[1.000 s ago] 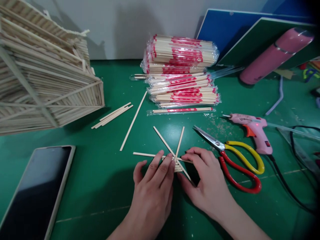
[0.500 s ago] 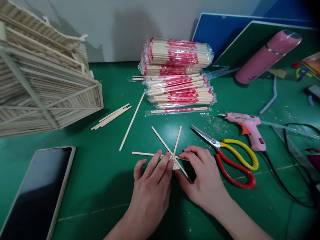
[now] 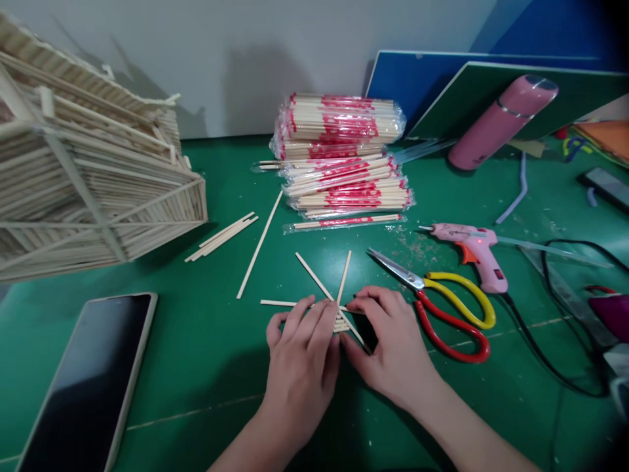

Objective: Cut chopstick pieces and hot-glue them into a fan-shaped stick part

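A fan of thin pale wooden sticks (image 3: 314,280), at least 3 of them crossing at 1 spot, lies on the green table mat (image 3: 196,367) just left of the red-and-yellow-handled steel scissors (image 3: 445,308). The left hand (image 3: 299,357) lies over the crossing, its fingers (image 3: 319,321) stretched out and close together with the tips pressing down on the sticks and the thumb spread apart, gripping nothing. The right hand (image 3: 388,347), between the crossing and the scissors' handles, is curled: its bent fingers and thumb close on the sticks' near ends.

A pink hot-glue gun (image 3: 472,248) lies just behind the scissors. Clear packs of red-printed wrapped chopsticks (image 3: 344,157) are stacked farther behind and to the left of the scissors. A dark-screened phone (image 3: 83,380) lies far left of the scissors.
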`<state>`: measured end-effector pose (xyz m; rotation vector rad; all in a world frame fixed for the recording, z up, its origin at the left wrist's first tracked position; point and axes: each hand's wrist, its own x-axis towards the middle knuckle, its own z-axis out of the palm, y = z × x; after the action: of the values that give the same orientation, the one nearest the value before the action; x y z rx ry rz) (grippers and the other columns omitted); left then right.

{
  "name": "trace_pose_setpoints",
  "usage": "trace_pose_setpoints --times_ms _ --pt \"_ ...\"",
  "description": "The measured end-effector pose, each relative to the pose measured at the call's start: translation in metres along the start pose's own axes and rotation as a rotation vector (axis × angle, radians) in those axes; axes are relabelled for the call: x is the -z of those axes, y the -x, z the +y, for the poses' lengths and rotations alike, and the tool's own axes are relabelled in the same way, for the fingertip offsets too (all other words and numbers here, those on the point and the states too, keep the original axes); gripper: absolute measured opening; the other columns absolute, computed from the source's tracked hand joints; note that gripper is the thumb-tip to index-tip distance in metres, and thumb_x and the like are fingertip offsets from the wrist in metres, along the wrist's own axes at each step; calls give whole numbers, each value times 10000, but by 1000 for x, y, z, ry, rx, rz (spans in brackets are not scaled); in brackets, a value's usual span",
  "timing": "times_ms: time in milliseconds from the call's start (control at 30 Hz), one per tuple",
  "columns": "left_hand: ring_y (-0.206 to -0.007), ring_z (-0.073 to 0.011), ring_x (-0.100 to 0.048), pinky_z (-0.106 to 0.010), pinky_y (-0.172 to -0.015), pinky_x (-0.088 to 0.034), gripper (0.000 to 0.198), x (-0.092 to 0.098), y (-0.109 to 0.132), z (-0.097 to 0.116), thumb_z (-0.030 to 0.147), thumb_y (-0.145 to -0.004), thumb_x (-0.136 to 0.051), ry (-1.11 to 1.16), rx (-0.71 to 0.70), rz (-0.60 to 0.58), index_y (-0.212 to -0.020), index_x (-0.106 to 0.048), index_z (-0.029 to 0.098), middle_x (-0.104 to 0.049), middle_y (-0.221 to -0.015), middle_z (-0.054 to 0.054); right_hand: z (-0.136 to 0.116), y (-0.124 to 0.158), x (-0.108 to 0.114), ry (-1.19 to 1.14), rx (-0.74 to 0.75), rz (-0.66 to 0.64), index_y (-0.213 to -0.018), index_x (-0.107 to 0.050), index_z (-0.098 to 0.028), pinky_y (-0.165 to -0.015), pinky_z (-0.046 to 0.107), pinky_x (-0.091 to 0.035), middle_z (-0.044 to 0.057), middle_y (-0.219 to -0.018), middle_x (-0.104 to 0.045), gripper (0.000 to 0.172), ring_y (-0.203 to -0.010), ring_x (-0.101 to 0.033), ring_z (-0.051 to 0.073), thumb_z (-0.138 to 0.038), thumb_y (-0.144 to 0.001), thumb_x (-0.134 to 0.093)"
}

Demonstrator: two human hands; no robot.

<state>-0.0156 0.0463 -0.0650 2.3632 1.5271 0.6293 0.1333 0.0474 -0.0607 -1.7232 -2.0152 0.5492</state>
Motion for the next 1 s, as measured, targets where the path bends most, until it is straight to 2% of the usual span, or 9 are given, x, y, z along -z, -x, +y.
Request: trace_pose_setpoints --times_ms 267,533,1000 --pt "-1066 -262 -433 -435 -834 -292 400 -3 -3 5 117 -769 -432 -19 50 -17 -1166 -415 166 -582 -1078 -83 1 -2 1 -11 10 3 -942 -552 -206 -779 394 -374 74 -1032 -501 271 -948 -461 239 -318 -696 -570" --pt "-1068 -265 -423 -442 -838 -298 456 -5 -1 5 103 -762 -440 -42 23 5 -1207 -353 150 -558 -1095 -99 2 -1 1 -12 -5 -13 -942 -553 -208 -778 398 -374 69 -1030 -498 288 -933 -463 239 -305 -673 -587" --pt "-1064 -268 -423 -448 -839 -304 449 -5 0 4 94 -760 -441 -28 25 -4 -1196 -358 158 -567 -1076 -90 2 -1 0 -11 5 0 -939 -556 -205 -775 395 -378 71 -1030 -500 270 -938 -466 236 -299 -686 -577"
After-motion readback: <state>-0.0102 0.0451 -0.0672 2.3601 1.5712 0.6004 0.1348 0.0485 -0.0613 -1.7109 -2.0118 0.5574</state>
